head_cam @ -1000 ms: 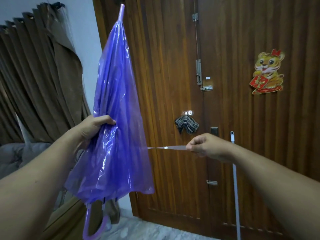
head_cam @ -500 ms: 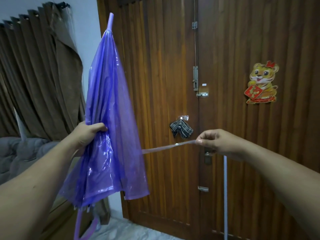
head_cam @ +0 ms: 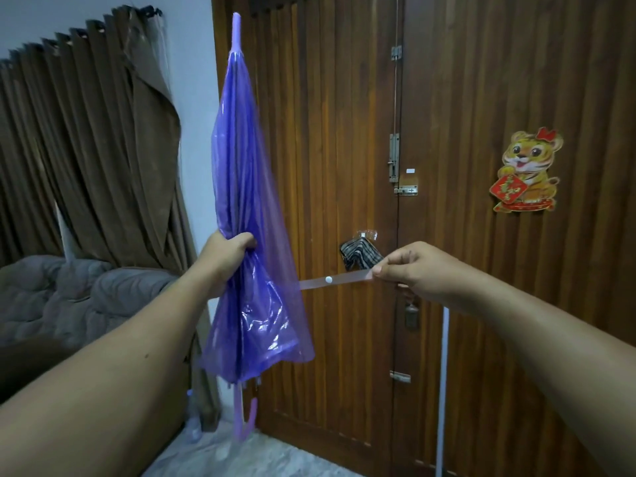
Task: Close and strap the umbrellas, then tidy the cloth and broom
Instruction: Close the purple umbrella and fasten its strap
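A closed purple plastic umbrella [head_cam: 246,173] stands upright in the air, tip up and hooked handle down. My left hand [head_cam: 225,258] grips its gathered canopy around the middle. Its thin strap [head_cam: 335,279], with a white snap button, stretches out level to the right. My right hand [head_cam: 407,270] pinches the strap's free end between thumb and fingers. A checked cloth [head_cam: 359,254] hangs on a hook on the door behind the strap. A pale broom handle [head_cam: 443,383] leans against the door below my right wrist.
Brown wooden double doors [head_cam: 481,98] with bolts fill the back, a tiger sticker [head_cam: 526,170] on the right leaf. Brown curtains [head_cam: 96,149] and a grey quilt [head_cam: 69,297] are at the left. The pale floor [head_cam: 247,456] shows below.
The umbrella's canopy has been gathered tighter under my left hand and stands more upright. My right hand still holds the strap pulled out to the right, now about level.
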